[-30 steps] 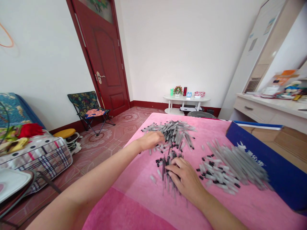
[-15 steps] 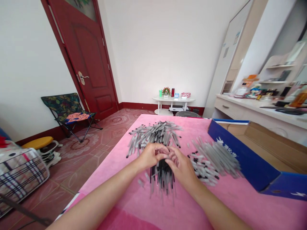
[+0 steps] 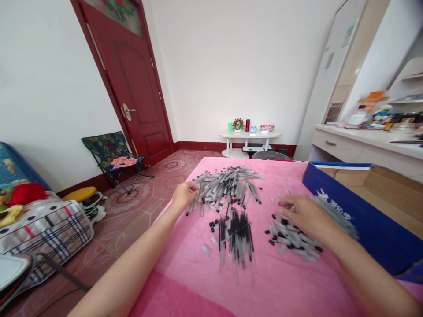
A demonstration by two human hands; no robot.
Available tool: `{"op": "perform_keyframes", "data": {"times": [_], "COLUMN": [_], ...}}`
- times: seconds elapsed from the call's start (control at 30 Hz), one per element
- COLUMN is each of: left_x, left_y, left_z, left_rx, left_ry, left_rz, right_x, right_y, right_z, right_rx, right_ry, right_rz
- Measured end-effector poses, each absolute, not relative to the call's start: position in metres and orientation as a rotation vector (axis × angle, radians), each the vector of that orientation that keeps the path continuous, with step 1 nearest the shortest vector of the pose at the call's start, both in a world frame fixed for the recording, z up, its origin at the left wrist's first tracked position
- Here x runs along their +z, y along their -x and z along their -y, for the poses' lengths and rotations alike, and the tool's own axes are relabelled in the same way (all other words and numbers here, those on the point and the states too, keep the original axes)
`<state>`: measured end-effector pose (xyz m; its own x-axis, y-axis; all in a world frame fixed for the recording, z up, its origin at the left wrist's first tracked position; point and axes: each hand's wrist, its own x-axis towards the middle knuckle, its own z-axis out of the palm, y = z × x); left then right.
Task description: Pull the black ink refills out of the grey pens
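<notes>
Four groups of pen parts lie on the cloth (image 3: 277, 286): pens (image 3: 233, 180) at the far middle, refills (image 3: 236, 233) nearer, caps (image 3: 299, 246) to the right, tubes (image 3: 333, 215) between caps and box (image 3: 373, 224).

Left hand (image 3: 184, 196): at the pens' left edge, fingers curled, slightly parted; any hold cannot be confirmed. Right hand (image 3: 302, 213): above the caps, beside the tubes, fingers bent, thumb close; contents, if any, cannot be told.

Risks, as judged: a drag at the left edge could slide the crossed pens apart; a low sweep of the right wrist could roll tubes into caps, since no divider separates them; thin refills could scatter if brushed.

Orientation: pens cross in many directions; those at the left run near to far, leaning right. Refills point away from the person, dark ends far. Tubes slant from far left to near right.
</notes>
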<state>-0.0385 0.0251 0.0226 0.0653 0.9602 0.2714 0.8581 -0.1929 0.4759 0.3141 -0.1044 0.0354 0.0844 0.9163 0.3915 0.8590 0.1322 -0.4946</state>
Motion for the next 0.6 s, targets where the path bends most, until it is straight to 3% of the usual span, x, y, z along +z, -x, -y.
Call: {"op": "perform_keyframes", "data": {"times": [0.27,0.6], "left_x": [0.022,0.007], "left_y": [0.045,0.027], "left_z": [-0.004,0.013], "left_rx": [0.39,0.276], "left_ry": [-2.195,-2.193], "left_rz": [-2.055,-1.949], "right_x": [0.034,0.038], "right_y": [-0.296,-0.283], "right_z": [0.101,0.106], "right_rx": [0.156,0.186], "right_ry": [1.816,1.767], "right_rz": [1.956,1.985]}}
